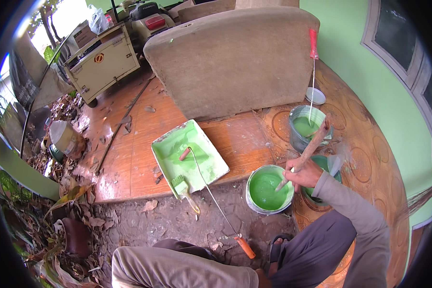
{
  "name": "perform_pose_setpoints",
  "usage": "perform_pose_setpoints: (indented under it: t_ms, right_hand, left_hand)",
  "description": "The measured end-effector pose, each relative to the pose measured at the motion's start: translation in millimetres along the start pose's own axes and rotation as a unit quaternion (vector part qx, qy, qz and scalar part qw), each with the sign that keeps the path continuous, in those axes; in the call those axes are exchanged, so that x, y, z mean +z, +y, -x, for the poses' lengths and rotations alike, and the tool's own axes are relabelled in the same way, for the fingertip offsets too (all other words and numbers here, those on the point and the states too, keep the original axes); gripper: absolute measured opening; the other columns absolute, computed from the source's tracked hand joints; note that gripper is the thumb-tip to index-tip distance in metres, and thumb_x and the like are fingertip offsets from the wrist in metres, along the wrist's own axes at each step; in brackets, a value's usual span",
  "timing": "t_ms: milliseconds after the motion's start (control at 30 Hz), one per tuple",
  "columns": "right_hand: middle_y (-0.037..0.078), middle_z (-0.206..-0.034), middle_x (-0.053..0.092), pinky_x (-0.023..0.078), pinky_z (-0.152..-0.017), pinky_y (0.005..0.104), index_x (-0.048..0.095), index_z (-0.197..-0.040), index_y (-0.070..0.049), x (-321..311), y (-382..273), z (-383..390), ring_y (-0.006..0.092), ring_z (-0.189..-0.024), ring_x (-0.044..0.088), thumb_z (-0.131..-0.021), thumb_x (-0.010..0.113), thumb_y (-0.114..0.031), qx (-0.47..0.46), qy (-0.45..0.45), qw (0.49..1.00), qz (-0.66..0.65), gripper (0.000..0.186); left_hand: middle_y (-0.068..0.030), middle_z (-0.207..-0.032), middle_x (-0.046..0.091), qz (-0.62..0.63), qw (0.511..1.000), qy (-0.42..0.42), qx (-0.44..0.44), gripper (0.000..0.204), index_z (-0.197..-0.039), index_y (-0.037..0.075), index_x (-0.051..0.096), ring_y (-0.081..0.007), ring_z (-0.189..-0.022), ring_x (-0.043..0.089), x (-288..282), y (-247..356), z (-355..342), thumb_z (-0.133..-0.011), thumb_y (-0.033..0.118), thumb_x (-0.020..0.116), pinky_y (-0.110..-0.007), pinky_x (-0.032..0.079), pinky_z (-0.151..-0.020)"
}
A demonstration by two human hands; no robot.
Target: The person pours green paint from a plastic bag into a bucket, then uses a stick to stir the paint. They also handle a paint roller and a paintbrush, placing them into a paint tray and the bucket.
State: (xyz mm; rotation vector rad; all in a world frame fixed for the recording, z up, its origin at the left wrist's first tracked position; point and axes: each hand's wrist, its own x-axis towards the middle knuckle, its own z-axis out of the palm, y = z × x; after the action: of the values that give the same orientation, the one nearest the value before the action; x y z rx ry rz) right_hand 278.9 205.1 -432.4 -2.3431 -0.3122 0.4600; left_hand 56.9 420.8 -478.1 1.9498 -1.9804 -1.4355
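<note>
My right hand [305,174] is closed around a wooden stick [314,144]. The stick slants, its thick end up and its lower tip in the green paint of a white bucket [248,198]. Just behind my wrist sits another tub [338,175] with green in it, partly covered by my hand and sleeve. Left of the bucket, a paint tray [215,156] coated in light green holds a small paint roller [185,153] and a paintbrush [181,186]. The roller's orange handle [245,246] reaches down near my knees. I do not see my left hand.
A dark bucket [298,139] of green paint with a red-handled roller [313,45] stands behind the stick, near a round lid [315,95]. A large brown padded panel [235,67] rises at the back. Dry leaves and plants [57,201] lie left; a green wall [341,43] borders the right.
</note>
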Motion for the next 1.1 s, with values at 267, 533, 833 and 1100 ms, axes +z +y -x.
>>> perform_pose_setpoints:
  t_ms: [267,533,833,1100]
  right_hand:
    - [0.010,-0.061,0.064,0.051,-0.048,0.0285,0.061,-0.082,0.002,-4,5,3,0.0177,-0.051,0.067,-0.087,0.059,-0.022,0.015,0.018,1.000,0.002,0.024]
    - [0.011,-0.061,0.063,0.051,-0.046,0.0271,0.058,-0.080,0.002,-1,17,-2,0.0173,-0.051,0.066,-0.089,0.057,-0.021,0.015,0.005,0.994,-0.110,0.025]
    - [0.011,-0.063,0.064,0.051,-0.044,0.0274,0.057,-0.080,0.002,-3,33,-5,0.0170,-0.052,0.066,-0.090,0.056,-0.022,0.020,0.034,0.990,-0.139,0.026]
    - [0.011,-0.066,0.064,0.051,-0.046,0.0267,0.059,-0.086,0.000,1,18,-4,0.0164,-0.054,0.067,-0.089,0.057,-0.021,0.034,-0.030,0.986,-0.160,0.022]
  left_hand:
    - [-0.0050,-0.098,0.068,-0.005,1.000,0.009,0.006,0.038,-0.100,0.013,0.067,-0.0268,-0.092,0.067,3,0,-2,-0.067,0.033,0.073,-0.044,0.044,-0.084]
    - [-0.0052,-0.097,0.069,-0.008,1.000,0.008,0.018,0.037,-0.099,0.013,0.068,-0.0269,-0.092,0.067,2,0,1,-0.068,0.033,0.071,-0.045,0.044,-0.084]
    - [-0.0054,-0.097,0.069,-0.010,0.999,0.007,0.030,0.035,-0.098,0.014,0.069,-0.0271,-0.093,0.067,0,-1,1,-0.070,0.034,0.070,-0.046,0.043,-0.085]
    - [-0.0055,-0.097,0.070,-0.006,0.999,0.003,0.039,0.033,-0.098,0.014,0.069,-0.0272,-0.093,0.067,-2,-2,4,-0.071,0.034,0.068,-0.047,0.043,-0.086]
